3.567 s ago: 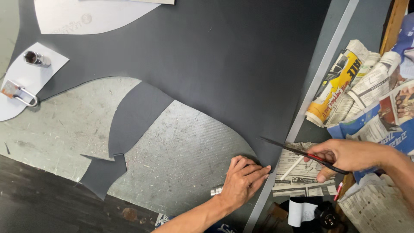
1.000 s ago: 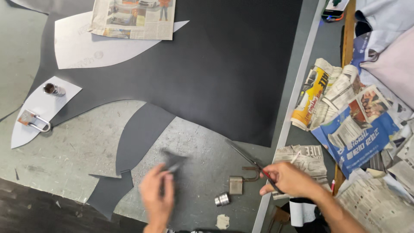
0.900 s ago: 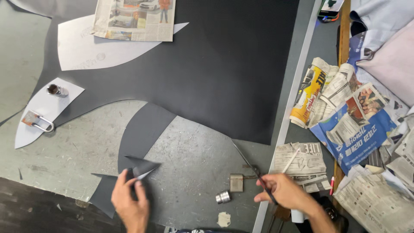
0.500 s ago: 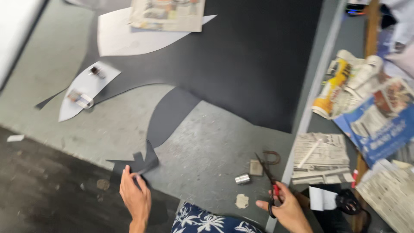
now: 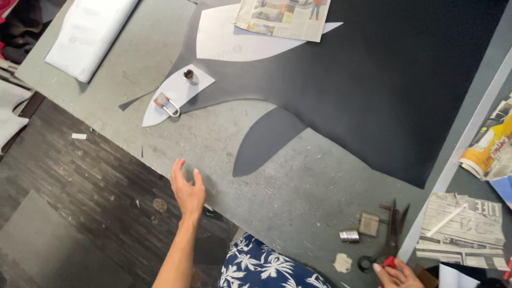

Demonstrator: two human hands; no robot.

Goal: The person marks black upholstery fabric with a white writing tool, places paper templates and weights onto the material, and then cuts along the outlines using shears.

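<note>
Covering most of the table (image 5: 298, 176), the black sheet (image 5: 384, 90) looks thin, limp and light, so it would sag if lifted by one corner; its curved cut edge offers the best hold. Scissors (image 5: 392, 234) lie at the table's near edge, stiff and sharp, with the right hand (image 5: 397, 273) curled around their handle. The left hand (image 5: 188, 189) hovers spread and empty over the table's edge.

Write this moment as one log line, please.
left hand: open, empty, over table edge | right hand: on scissors handle | black sheet: flat on table
</note>
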